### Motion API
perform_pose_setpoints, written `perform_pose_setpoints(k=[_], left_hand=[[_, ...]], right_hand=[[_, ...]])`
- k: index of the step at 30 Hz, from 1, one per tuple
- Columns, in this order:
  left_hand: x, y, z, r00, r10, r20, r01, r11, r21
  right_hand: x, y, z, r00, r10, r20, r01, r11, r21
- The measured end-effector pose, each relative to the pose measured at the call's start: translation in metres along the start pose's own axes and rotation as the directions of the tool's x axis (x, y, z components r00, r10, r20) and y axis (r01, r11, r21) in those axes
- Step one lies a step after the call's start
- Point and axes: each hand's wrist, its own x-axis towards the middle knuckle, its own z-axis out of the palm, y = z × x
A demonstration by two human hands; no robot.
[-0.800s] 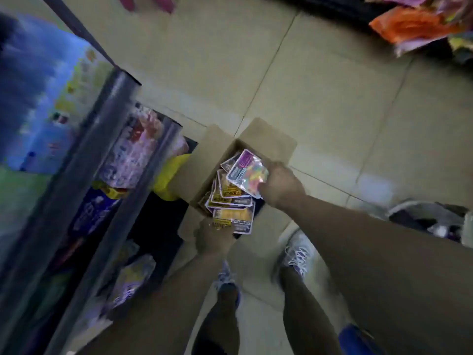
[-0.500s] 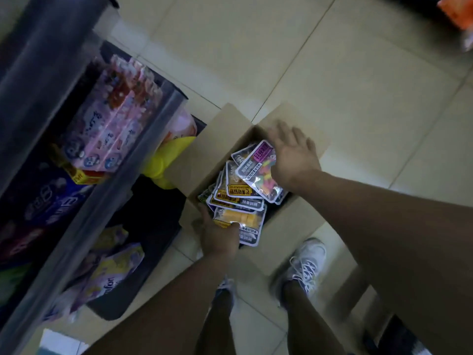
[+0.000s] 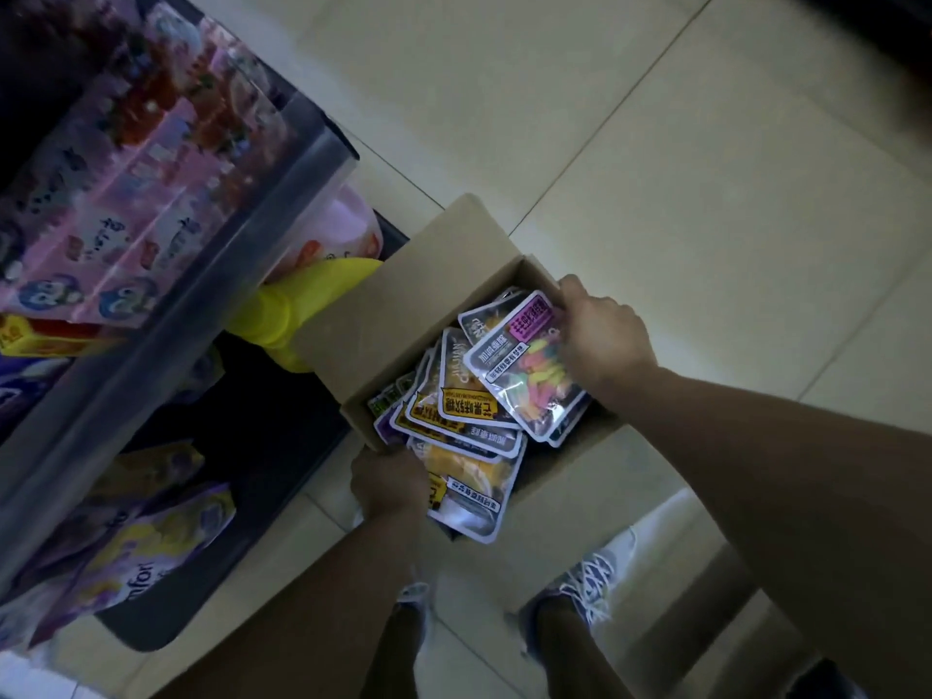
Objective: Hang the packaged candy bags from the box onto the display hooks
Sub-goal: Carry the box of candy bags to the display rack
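On the floor, head view | box (image 3: 353, 335) holds loose candy bags (image 3: 466, 396) | right hand (image 3: 605, 340) pinches top bag (image 3: 524, 365); left hand (image 3: 388, 484) clutches yellow bag (image 3: 469, 486) | likely light, slick, floppy; take by header edge

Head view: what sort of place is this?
Probably a small shop aisle: a shelf of packaged goods on the left, a cardboard box of candy bags on the tiled floor.
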Motion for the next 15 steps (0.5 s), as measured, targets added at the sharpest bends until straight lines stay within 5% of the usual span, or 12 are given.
perform_pose_setpoints(k=[9, 15], left_hand=[[-0.071, 0.036, -0.022, 0.955, 0.268, 0.124, -0.291, 0.927, 0.237], [-0.202, 0.101, -0.054, 0.923, 0.288, 0.254, -0.360, 0.879, 0.313]], right_hand=[[-0.081, 0.065, -0.039, 0.978, 0.209, -0.014, -0.205, 0.968, 0.144], [-0.160, 0.114, -0.149, 0.919, 0.394, 0.003, -0.387, 0.901, 0.198]])
